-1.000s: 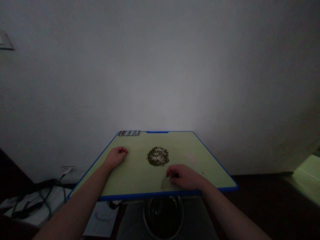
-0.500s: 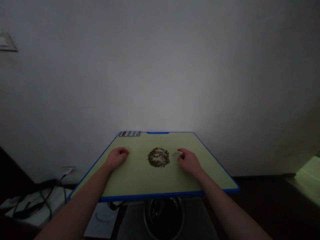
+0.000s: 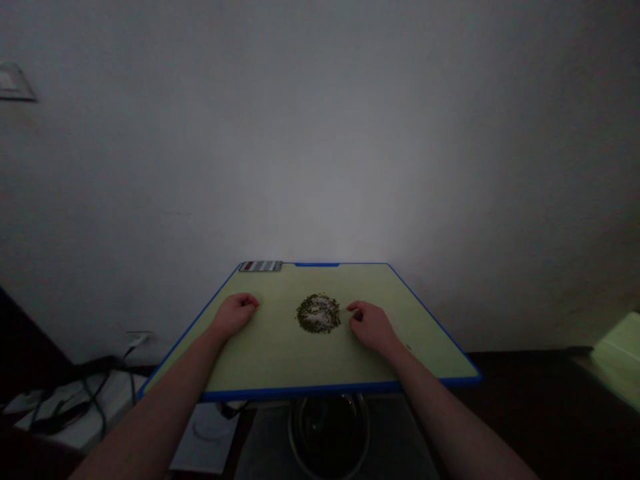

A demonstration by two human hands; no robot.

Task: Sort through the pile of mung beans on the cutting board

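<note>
A small round pile of dark green beans mixed with white grains (image 3: pixel 319 313) lies in the middle of a pale green table with a blue rim (image 3: pixel 280 360). My left hand (image 3: pixel 233 313) rests on the table left of the pile, curled into a loose fist with nothing showing in it. My right hand (image 3: pixel 369 325) lies just right of the pile. Its fingers are curled, and its forefinger and thumb are pinched together at the pile's right edge. What they hold, if anything, is too small and dim to name.
A flat striped object (image 3: pixel 260 266) lies at the table's far left corner. A round dark bowl (image 3: pixel 327 433) stands below the front edge. Cables and a white board (image 3: pixel 65 407) lie on the floor at left. Another green surface (image 3: pixel 620 350) shows at right. A bare wall rises close behind.
My right hand left the table's front edge, swung up to the right of the pile, then closed in on the pile's right edge. My left hand stayed put.
</note>
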